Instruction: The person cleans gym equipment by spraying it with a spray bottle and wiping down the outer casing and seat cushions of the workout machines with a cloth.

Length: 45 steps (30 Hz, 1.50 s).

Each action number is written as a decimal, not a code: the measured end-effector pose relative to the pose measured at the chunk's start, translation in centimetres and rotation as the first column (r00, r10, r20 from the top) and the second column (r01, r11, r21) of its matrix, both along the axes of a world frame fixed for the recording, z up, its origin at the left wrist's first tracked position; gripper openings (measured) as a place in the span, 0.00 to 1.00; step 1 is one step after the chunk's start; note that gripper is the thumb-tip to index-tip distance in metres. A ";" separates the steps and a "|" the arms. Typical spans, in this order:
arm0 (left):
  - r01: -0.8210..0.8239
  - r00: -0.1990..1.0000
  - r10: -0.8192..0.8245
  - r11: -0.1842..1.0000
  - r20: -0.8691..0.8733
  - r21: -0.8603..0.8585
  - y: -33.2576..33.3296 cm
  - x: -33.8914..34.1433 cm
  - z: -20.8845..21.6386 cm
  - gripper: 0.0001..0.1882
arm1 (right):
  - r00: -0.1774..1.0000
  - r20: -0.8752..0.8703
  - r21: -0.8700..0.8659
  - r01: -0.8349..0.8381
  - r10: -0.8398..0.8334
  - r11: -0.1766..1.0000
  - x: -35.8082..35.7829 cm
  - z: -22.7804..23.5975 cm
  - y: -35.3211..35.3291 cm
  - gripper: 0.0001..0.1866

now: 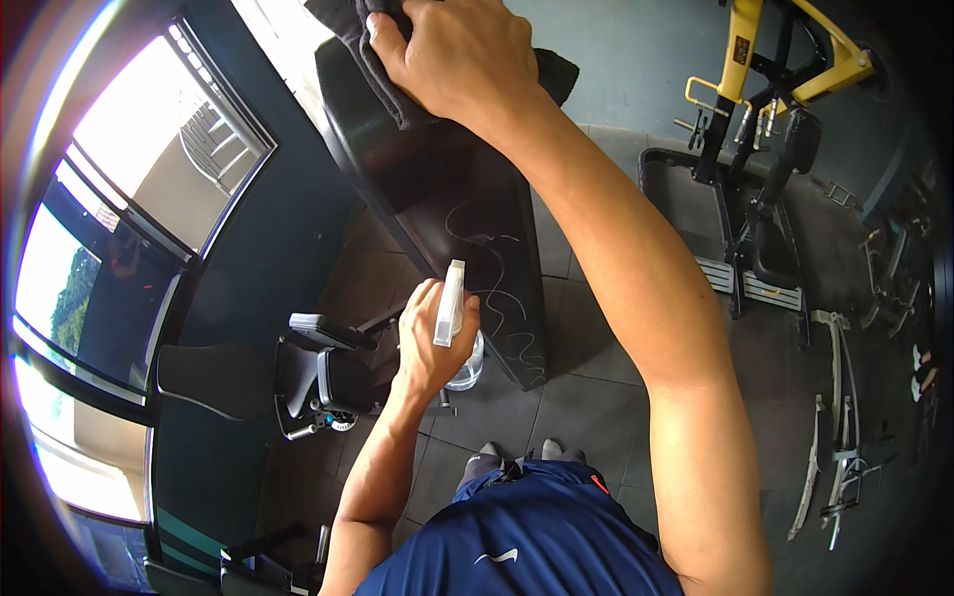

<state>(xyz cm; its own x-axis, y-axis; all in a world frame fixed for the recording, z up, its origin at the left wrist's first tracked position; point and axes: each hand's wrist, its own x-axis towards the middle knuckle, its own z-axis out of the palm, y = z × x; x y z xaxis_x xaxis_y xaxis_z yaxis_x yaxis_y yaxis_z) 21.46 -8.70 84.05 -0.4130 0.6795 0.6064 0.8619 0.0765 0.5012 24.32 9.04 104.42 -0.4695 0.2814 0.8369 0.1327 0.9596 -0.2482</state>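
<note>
Gym, head view: dark tiled floor (586, 417), grey-blue wall (636, 60) at the top, bright windows (75, 308) along the left.
Black panel (397, 169): tall, slanting through the middle, pale squiggly lines on its face.
Dark cloth (393, 99): bunched at the panel's upper end, under the right hand (462, 50).
Right fingers: thumb against the cloth, others mostly hidden; cannot tell how wide or narrow.
Spray bottle (452, 308): upright beside the panel's lower part, white head, clear body.
Left hand (427, 338): wrapped round the bottle below its head.
Padded seat (348, 377): left of the left hand.
Yellow-framed machine (740, 50): upper right, well apart from the panel.
</note>
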 end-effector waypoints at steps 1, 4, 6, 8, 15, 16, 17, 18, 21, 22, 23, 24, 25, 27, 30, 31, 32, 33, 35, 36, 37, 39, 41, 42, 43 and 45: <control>0.020 1.000 -0.021 0.994 0.006 0.106 0.0 -0.1 -0.8 0.04 | 0.999 -0.042 0.019 0.025 -0.024 0.999 -0.3 -0.4 -0.1 0.26; 0.055 0.998 -0.055 0.998 -0.010 -0.034 -1.1 -0.6 -2.1 0.04 | 0.973 -0.217 0.045 0.090 -0.078 0.995 -0.8 -2.0 -0.2 0.25; 0.071 0.997 -0.071 0.997 -0.014 -0.040 -2.2 -0.9 -3.9 0.05 | 0.933 -0.346 0.048 0.126 -0.102 0.991 -1.4 -4.7 -0.2 0.25; -0.004 0.994 0.012 0.997 0.104 -0.076 -3.7 -0.6 -5.4 0.05 | 0.832 -0.543 0.100 0.199 -0.114 0.975 -1.9 -9.4 -0.6 0.35; -0.069 0.941 0.143 0.968 0.305 -0.243 -13.4 -0.1 -13.2 0.05 | 0.993 -0.115 -0.220 -0.016 -0.009 0.975 1.7 -44.8 -5.8 0.29; -0.108 0.936 0.177 0.967 0.305 -0.230 -15.1 -0.2 -14.8 0.05 | 0.997 -0.066 -0.279 0.013 -0.032 0.960 1.9 -45.5 -6.5 0.29; -0.125 0.922 0.203 0.962 0.329 -0.243 -15.9 -0.3 -15.7 0.05 | 0.995 -0.075 -0.279 0.039 -0.062 0.959 0.8 -45.9 -6.1 0.29; -0.138 0.906 0.227 0.957 0.357 -0.256 -16.5 -0.4 -16.3 0.05 | 0.976 -0.207 -0.597 -0.186 0.075 0.780 -0.6 -46.7 -5.8 0.29; -0.193 0.859 0.318 0.927 0.402 -0.321 -20.5 -1.5 -17.8 0.04 | 0.767 0.305 0.343 0.465 -0.565 0.816 -3.9 -40.0 -8.6 0.34; -0.179 0.859 0.308 0.929 0.410 -0.323 -20.6 -1.9 -17.9 0.04 | 0.879 0.218 0.155 0.397 -0.423 0.905 -4.6 -36.1 -8.3 0.35; -0.179 0.860 0.312 0.925 0.403 -0.335 -20.8 -2.4 -17.8 0.04 | 0.955 0.093 -0.028 0.286 -0.283 0.958 -4.6 -32.8 -8.3 0.36; -0.179 0.862 0.316 0.921 0.396 -0.345 -20.7 -3.0 -17.6 0.04 | 0.951 0.098 -0.027 0.297 -0.293 0.955 -3.5 -30.0 -8.7 0.36; -0.158 0.875 0.290 0.928 0.388 -0.338 -20.4 -3.5 -17.0 0.04 | 0.959 -0.101 -0.089 0.258 -0.266 0.962 -2.7 -27.5 -9.4 0.32; -0.151 0.879 0.277 0.934 0.388 -0.324 -19.5 -5.2 -17.1 0.05 | 0.964 -0.163 -0.142 0.190 -0.212 0.972 -2.9 -28.9 -9.8 0.29; -0.124 0.904 0.229 0.949 0.360 -0.290 -20.9 -6.9 -17.7 0.06 | 0.932 -0.300 -0.146 0.165 -0.202 0.975 -3.7 -30.0 -11.4 0.25; -0.107 0.904 0.214 0.952 0.369 -0.288 -20.9 -8.0 -17.7 0.06 | 0.892 -0.397 -0.122 0.180 -0.214 0.976 -4.2 -28.3 -10.6 0.23; -0.087 0.901 0.199 0.954 0.386 -0.288 -21.0 -8.2 -17.9 0.06 | 0.848 -0.482 -0.098 0.199 -0.222 0.975 -4.0 -25.5 -9.3 0.22; -0.075 0.902 0.189 0.954 0.387 -0.292 -21.5 -8.3 -17.9 0.06 | 0.813 -0.535 -0.099 0.212 -0.232 0.972 -3.7 -22.2 -8.6 0.22; -0.081 0.883 0.199 0.956 0.426 -0.281 -21.8 -9.5 -17.9 0.05 | 0.815 -0.522 -0.051 0.263 -0.250 0.963 -4.3 -24.3 -9.3 0.22; -0.080 0.870 0.206 0.956 0.448 -0.283 -22.1 -10.2 -18.4 0.05 | 0.822 -0.508 0.005 0.300 -0.256 0.954 -4.7 -26.2 -8.9 0.23; -0.074 0.867 0.197 0.960 0.458 -0.271 -22.0 -10.6 -18.8 0.05 | 0.833 -0.477 -0.009 0.316 -0.282 0.949 -5.0 -29.1 -9.6 0.26; -0.055 0.869 0.178 0.962 0.462 -0.268 -22.4 -11.4 -19.1 0.05 | 0.848 -0.416 -0.110 0.312 -0.329 0.944 -5.1 -31.9 -11.0 0.27; -0.041 0.897 0.164 0.955 0.411 -0.292 -23.0 -12.3 -19.6 0.05 | 0.816 -0.451 -0.209 0.299 -0.363 0.931 -5.3 -30.4 -11.3 0.24; -0.025 0.900 0.152 0.953 0.409 -0.301 -23.3 -12.6 -19.5 0.05 | 0.762 -0.513 -0.223 0.326 -0.395 0.919 -5.3 -27.4 -10.5 0.26; -0.014 0.894 0.145 0.954 0.424 -0.298 -23.0 -12.8 -19.0 0.05 | 0.748 -0.524 -0.230 0.336 -0.407 0.914 -4.9 -24.6 -8.8 0.29; 0.002 0.894 0.129 0.956 0.429 -0.292 -22.6 -13.2 -18.7 0.05 | 0.724 -0.532 -0.247 0.364 -0.440 0.898 -3.9 -21.5 -7.4 0.32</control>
